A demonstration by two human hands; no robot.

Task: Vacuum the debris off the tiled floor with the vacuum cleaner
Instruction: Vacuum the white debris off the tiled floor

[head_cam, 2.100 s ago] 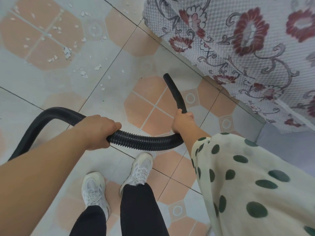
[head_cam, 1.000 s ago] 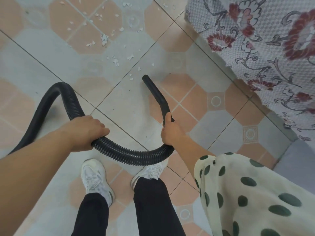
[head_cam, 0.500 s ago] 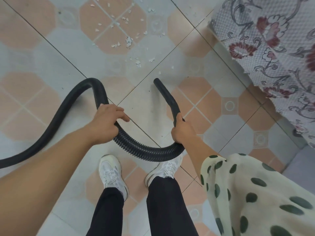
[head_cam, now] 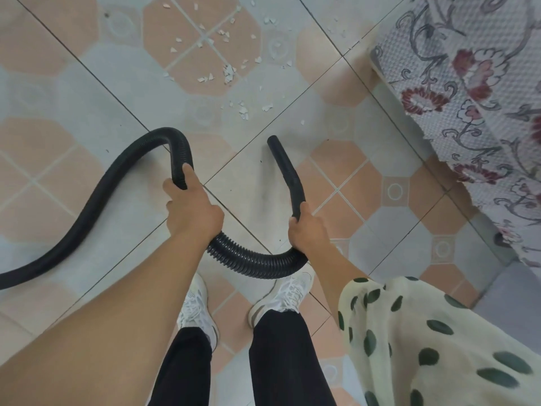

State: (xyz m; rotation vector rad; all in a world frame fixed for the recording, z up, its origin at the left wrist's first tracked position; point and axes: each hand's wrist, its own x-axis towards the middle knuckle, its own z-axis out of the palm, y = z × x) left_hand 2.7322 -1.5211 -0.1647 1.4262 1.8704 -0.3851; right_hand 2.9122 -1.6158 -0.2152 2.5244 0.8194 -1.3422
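Now, left hand (head_cam: 193, 212) sits left of nozzle (head_cam: 285, 168), fingers (head_cam: 187, 175) wrapped round ribbed black hose (head_cam: 248, 259) just past its sharp bend. Right hand (head_cam: 307, 230) clamps base of nozzle, fingers curled tight on it. Hose sags in loop behind nozzle, between hands. Nozzle tip points away from person, low over tiled floor (head_cam: 87, 92); contact unclear. White debris (head_cam: 228, 74) lies scattered beyond nozzle tip, apart from it. Floral cloth (head_cam: 468, 83) hangs right of nozzle. White shoes (head_cam: 196, 312) stand behind nozzle.

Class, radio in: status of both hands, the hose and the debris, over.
Left hand grips ribbed hose. Right hand grips nozzle, tip short of debris. Floral cloth off to the right, apart.
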